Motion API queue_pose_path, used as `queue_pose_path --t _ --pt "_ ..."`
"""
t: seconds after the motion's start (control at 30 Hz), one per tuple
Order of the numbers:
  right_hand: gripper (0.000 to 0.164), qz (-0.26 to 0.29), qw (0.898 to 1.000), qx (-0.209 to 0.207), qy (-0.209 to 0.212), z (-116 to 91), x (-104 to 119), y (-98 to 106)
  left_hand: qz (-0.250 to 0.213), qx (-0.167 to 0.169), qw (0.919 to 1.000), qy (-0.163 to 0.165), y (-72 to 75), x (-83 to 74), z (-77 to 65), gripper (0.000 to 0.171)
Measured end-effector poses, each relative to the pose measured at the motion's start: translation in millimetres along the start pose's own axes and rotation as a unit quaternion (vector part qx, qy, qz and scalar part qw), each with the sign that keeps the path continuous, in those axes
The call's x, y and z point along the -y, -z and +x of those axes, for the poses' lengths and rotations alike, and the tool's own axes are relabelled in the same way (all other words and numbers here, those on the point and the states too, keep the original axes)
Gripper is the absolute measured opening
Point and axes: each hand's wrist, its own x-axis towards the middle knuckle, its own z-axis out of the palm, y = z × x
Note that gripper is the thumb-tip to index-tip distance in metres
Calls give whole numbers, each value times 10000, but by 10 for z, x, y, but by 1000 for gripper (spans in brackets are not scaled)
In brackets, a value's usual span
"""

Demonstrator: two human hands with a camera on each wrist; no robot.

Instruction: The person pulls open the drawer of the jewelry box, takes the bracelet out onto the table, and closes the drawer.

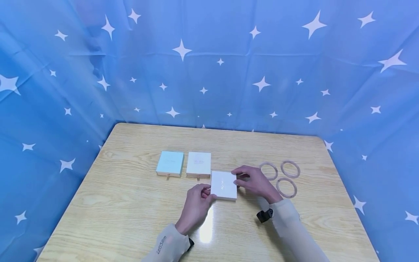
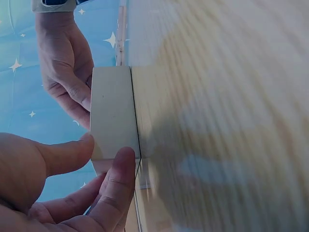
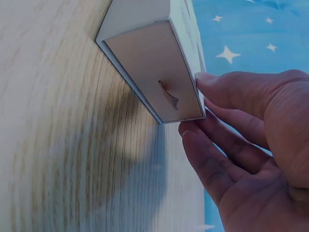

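Note:
A square white drawer box [image 1: 223, 185] with shiny lettering on its lid lies on the wooden table between both hands. My left hand [image 1: 197, 204] pinches its near left corner, thumb at the lid's edge and fingers along the side, as the left wrist view shows. At the opposite side, my right hand [image 1: 256, 182] holds the box by its far right corner, with the thumb on the lid's edge. A small ribbon tab [image 3: 169, 96] sticks out of the pinkish drawer front [image 3: 145, 63], which faces the right hand and is pushed in.
Behind the left hand stand a light blue box [image 1: 171, 162] and another white box [image 1: 199, 163], side by side. To the right of the right hand lie three pinkish rings [image 1: 296, 187]. A blue star-patterned curtain [image 1: 209, 72] hangs around the table [image 1: 131, 203].

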Motion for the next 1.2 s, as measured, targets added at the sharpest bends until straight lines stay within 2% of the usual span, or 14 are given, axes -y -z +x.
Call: queue_pose_path --t 0.2,0.53,0.67,0.83,0.97,1.13,1.2 --pt "34 179 9998 -80 -29 -28 -38 15 18 -50 10000 38 -27 -12 43 30" --pt "34 -217 9992 -313 -142 -156 -92 102 -26 14 10000 -21 -107 -71 163 29" --pt "34 -407 9977 -522 -171 -208 -106 110 403 6 9985 -375 -142 -112 208 29" --pt "35 -702 9943 -726 -344 -266 -120 106 1177 20 9903 -735 -195 -181 266 27" --pt "35 -966 9912 -822 -377 -290 -118 95 1459 233 9855 -830 -230 -234 321 13" --pt "37 -1044 9889 -973 -416 -305 -107 82 1799 364 9795 -833 -285 -299 394 13" --pt "38 -1061 9882 -1021 -432 -310 -105 77 1928 327 9773 -818 -311 -328 422 19"
